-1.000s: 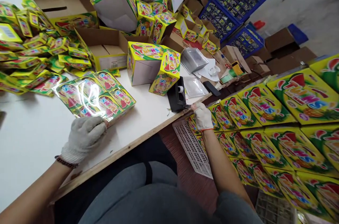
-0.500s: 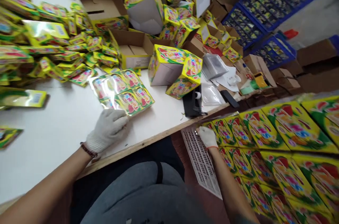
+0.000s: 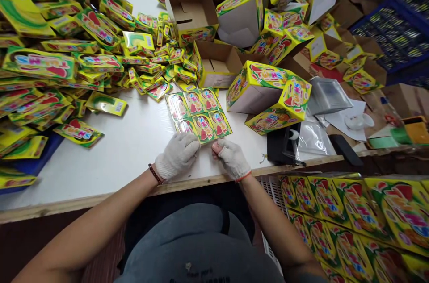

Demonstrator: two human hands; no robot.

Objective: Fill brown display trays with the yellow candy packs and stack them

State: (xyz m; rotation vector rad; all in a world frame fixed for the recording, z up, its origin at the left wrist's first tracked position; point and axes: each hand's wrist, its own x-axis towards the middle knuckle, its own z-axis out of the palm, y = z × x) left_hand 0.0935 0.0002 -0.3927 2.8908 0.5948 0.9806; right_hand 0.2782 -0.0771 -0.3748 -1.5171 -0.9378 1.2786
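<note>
On the white table lies a glossy sheet of printed stickers (image 3: 204, 126), its pictures set in two rows. My left hand (image 3: 177, 156), in a white knitted glove, has its fingers curled on the sheet's near left edge. Close beside it, my right hand (image 3: 231, 158) is closed, thumb against fingers, at the near edge of the sheet. Its glove leaves the thumb tip bare. What those fingers pinch, if anything, is too small to tell.
Small yellow-green cartons (image 3: 97, 62) lie heaped at left. Open boxes (image 3: 217, 66) and a folded pair of boxes (image 3: 264, 95) stand behind the sheet. A black tape dispenser (image 3: 284, 144), clear bags (image 3: 315, 138) and a phone (image 3: 345, 149) lie at right. Packed boxes (image 3: 355, 216) are stacked below.
My right hand has come from the white crate and stacked boxes on the right up to the sheet's near edge. My left hand stays at the sheet. The view has turned left.
</note>
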